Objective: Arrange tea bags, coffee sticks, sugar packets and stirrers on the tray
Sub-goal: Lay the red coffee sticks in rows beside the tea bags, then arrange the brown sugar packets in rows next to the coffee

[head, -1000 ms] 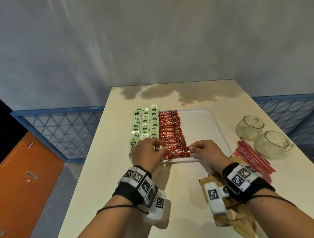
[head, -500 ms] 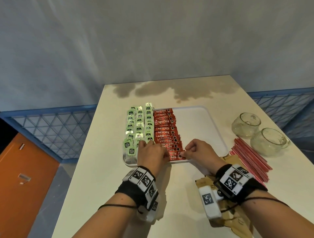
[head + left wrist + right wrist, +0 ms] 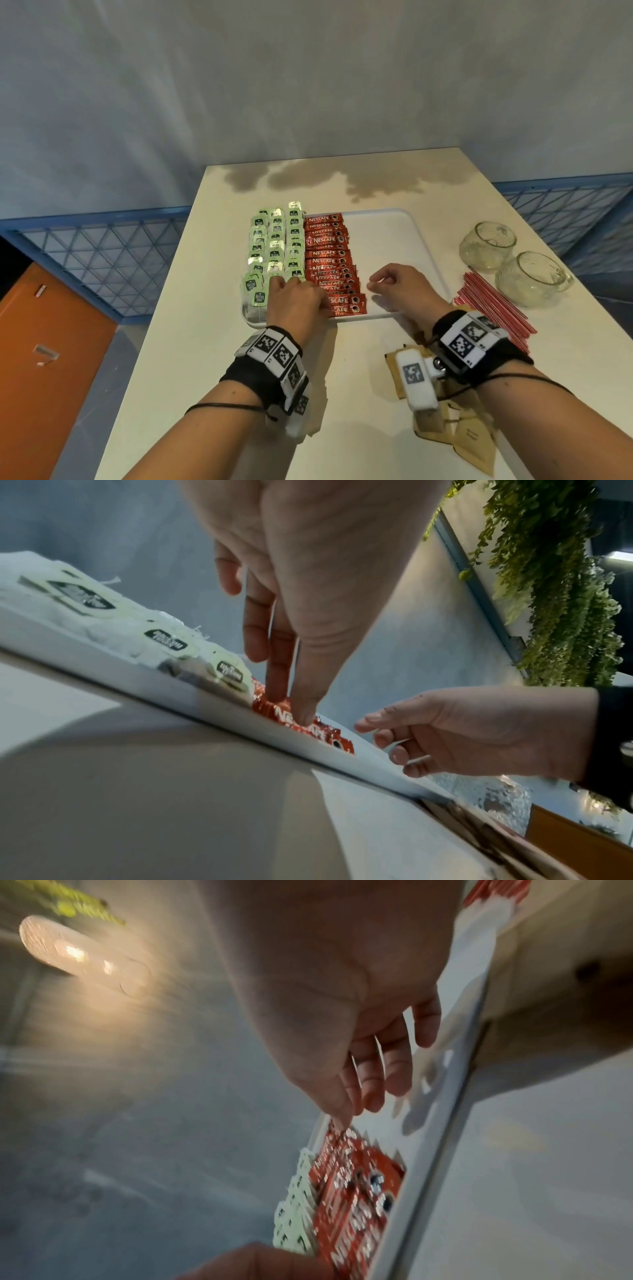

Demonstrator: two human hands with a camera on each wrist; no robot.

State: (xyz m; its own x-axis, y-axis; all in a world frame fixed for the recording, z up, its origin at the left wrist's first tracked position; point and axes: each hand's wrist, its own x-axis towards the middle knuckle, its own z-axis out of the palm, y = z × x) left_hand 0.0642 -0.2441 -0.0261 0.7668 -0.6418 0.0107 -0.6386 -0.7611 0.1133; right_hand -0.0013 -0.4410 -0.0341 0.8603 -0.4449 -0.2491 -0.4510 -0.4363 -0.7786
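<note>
A white tray [image 3: 404, 240] lies mid-table. Green-tagged tea bags [image 3: 274, 240] fill its left side in three columns. A column of red coffee sticks [image 3: 329, 253] runs beside them. My left hand [image 3: 296, 299] rests on the near end of both rows, straight fingers pressing the nearest coffee stick [image 3: 329, 734]. My right hand [image 3: 394, 284] hovers over the tray's bare part just right of the sticks, fingers loosely bent and holding nothing. Red stirrers [image 3: 493, 305] lie on the table right of the tray. Brown sugar packets [image 3: 469, 442] lie under my right wrist.
Two glass cups [image 3: 488, 245] [image 3: 527, 277] stand at the right, behind the stirrers. The table's left edge drops off close to the tray. The tray's right half is bare. A dark stain marks the table's far end.
My right hand has let go of the nearest coffee stick's end and drawn back a little to the right. The left hand stays pressed on the rows.
</note>
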